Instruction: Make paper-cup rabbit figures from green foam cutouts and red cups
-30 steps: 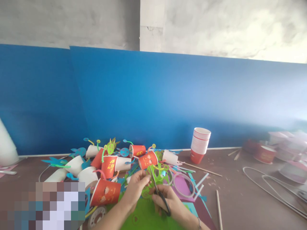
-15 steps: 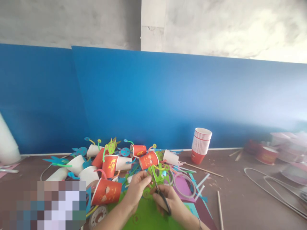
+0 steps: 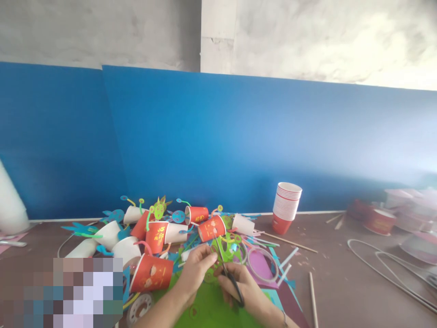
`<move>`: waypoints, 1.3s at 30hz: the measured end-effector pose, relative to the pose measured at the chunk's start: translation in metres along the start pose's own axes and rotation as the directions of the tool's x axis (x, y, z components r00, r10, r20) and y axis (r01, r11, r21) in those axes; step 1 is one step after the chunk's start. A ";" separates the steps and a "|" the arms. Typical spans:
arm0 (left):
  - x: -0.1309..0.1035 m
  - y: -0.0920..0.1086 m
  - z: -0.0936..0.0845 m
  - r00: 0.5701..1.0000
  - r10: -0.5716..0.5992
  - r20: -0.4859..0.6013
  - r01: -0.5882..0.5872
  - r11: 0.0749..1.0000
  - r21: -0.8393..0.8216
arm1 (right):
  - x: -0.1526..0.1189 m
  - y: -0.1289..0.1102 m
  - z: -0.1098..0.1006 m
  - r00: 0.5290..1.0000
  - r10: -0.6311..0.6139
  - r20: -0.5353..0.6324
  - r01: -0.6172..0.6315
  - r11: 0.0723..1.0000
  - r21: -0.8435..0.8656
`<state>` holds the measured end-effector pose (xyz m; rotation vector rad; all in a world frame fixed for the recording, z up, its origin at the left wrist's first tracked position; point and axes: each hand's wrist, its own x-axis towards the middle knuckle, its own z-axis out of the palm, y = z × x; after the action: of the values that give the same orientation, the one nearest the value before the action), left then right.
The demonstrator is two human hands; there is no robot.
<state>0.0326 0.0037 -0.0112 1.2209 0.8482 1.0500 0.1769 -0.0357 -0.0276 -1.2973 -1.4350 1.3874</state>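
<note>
My right hand (image 3: pixel 239 288) grips black-handled scissors (image 3: pixel 234 286), whose blades point up and away beside my left fingertips. Thumb and fingers of my left hand (image 3: pixel 200 264) are pinched on a small green paper piece (image 3: pixel 215 249), mostly hidden by the fingers. Below both hands lies a green sheet (image 3: pixel 208 310) with small printed round shapes. Behind them are green paper cut-outs (image 3: pixel 223 248) and a red paper cup (image 3: pixel 212 228) lying on its side.
Decorated cups (image 3: pixel 152 273) lie piled at the left. A purple sheet with tape rings (image 3: pixel 262 265) is right of my hands. Further right are a cup stack (image 3: pixel 287 207), wooden sticks (image 3: pixel 313 298) and a looped cable (image 3: pixel 385 269). A blue panel (image 3: pixel 218 146) stands behind.
My left fingers have shifted very slightly at the blades. The scissors and my right hand stay almost where they were.
</note>
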 end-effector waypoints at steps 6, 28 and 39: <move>-0.001 0.000 -0.001 1.000 0.001 0.009 -0.001 1.000 0.006 | 0.000 -0.001 -0.001 1.000 -0.005 -0.001 0.006 1.000 0.016; 0.003 0.005 -0.007 0.997 0.003 0.083 -0.005 1.000 0.031 | 0.002 0.001 -0.011 0.999 -0.009 0.049 0.010 1.000 -0.010; 0.008 -0.003 -0.011 0.994 0.052 0.096 -0.063 0.992 0.106 | 0.001 0.002 -0.009 0.998 0.048 0.041 -0.049 0.998 0.026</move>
<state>0.0257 0.0141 -0.0157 1.3832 0.8105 0.9951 0.1853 -0.0327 -0.0286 -1.3018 -1.4153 1.4680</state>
